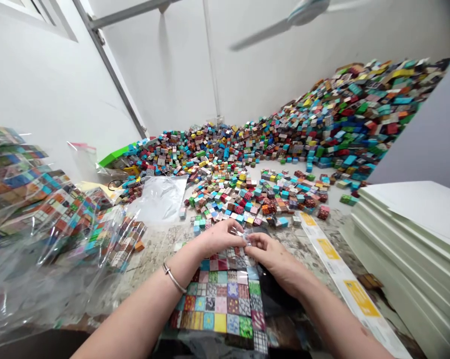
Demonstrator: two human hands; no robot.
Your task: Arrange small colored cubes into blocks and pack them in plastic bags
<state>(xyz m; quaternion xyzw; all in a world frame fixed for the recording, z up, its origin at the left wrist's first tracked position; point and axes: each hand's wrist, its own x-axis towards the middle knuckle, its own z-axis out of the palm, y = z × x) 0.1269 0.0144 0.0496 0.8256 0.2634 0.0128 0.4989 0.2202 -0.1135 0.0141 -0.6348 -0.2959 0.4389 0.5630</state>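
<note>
A clear plastic bag [220, 304], packed with flat rows of small patterned cubes, lies at the table's front edge before me. My left hand [222, 236] reaches in with a silver bangle on its wrist, its fingers pinched on the bag's far end. From the other side my right hand [272, 253] meets it, thumb and fingers closed on the same crumpled plastic. The fingertips of both hands almost touch. Just beyond them spreads a scatter of loose coloured cubes [232, 197].
A big heap of cubes [359, 117] rises along the wall. Filled clear bags [60, 214] are piled at left, near a flat plastic bag [163, 197]. At right are a strip of yellow-and-white labels [327, 248] and a stack of pale boards [415, 239].
</note>
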